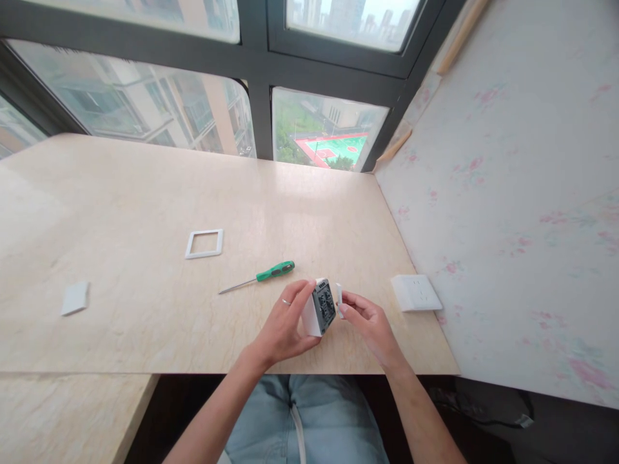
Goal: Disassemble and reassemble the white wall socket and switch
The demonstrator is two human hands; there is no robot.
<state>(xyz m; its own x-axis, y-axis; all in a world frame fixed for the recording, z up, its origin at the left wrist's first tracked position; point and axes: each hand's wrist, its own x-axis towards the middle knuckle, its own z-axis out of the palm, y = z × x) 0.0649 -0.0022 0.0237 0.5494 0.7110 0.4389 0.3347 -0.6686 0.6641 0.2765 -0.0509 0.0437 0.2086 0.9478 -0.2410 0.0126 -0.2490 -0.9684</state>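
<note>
My left hand (289,322) is wrapped round a white wall socket box (312,317), fingers on top and thumb side below. Its dark grey inner face (324,307) is bare and tilted to the right. My right hand (370,322) pinches a small thin white plate (339,301), held upright just right of that face with a narrow gap between. A screwdriver (275,271) with a green handle lies beyond my left hand, its tip pointing left.
A white rectangular frame (188,246) and a small white panel (75,298) lie on the pale marbled tabletop (145,309) to the left. Another white socket (418,293) sits at right by the floral wall (522,212). Dark-framed windows (261,109) stand behind.
</note>
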